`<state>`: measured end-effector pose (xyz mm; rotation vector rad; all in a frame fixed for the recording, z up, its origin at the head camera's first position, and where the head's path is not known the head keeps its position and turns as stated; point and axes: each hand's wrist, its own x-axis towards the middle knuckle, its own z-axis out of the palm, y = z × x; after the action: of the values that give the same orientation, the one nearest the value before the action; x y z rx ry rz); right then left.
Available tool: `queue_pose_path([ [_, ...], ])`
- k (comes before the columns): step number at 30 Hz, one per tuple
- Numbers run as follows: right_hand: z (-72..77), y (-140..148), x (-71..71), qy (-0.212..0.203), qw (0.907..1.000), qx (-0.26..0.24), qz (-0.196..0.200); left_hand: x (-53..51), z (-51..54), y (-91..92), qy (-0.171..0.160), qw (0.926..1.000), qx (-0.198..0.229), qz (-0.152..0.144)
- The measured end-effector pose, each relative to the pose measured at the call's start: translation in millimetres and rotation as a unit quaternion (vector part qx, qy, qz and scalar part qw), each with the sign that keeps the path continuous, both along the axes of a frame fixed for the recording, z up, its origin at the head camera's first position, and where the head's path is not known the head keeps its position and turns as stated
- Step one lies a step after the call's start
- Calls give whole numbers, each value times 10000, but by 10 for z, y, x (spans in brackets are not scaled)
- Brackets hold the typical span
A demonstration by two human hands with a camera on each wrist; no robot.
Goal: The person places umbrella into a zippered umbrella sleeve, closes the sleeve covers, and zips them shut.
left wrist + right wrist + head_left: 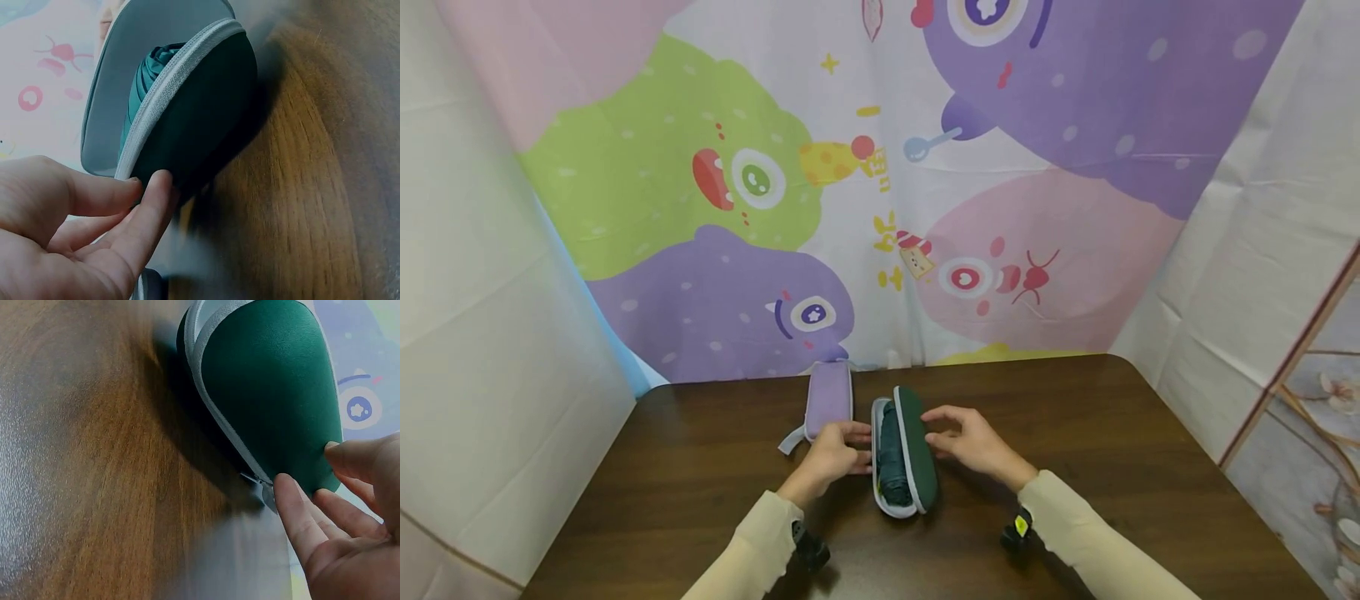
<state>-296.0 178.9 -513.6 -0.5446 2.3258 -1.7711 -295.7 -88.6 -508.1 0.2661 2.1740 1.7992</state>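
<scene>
A dark green zip case (917, 454) with a grey zip edge stands part open on the table, its lid raised on the right. Inside lies a folded dark green umbrella (891, 454), rolled up. My left hand (835, 454) touches the left side of the case's base, with thumb and fingertips near the zip edge in the left wrist view. At the lid's outer face is my right hand (973, 442); in the right wrist view its fingertips (287, 484) touch the lid's end beside the zip pull (267, 495).
A lilac zip case (829, 396) with a grey strap (792, 440) lies behind my left hand. The brown wooden table (700, 483) ends at a cartoon-print curtain (880, 325). Pale cloth hangs at both sides.
</scene>
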Motion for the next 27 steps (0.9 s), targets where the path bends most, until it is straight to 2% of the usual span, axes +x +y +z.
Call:
queue_pose_path([
  [16, -22, -47, -30, 132, 9998, 150, 9, 3, -16, 6, -214, 9996, 122, 117],
  [27, 19, -108, -25, 291, 9993, 229, 18, -9, -86, -33, -435, 9983, 335, 209],
])
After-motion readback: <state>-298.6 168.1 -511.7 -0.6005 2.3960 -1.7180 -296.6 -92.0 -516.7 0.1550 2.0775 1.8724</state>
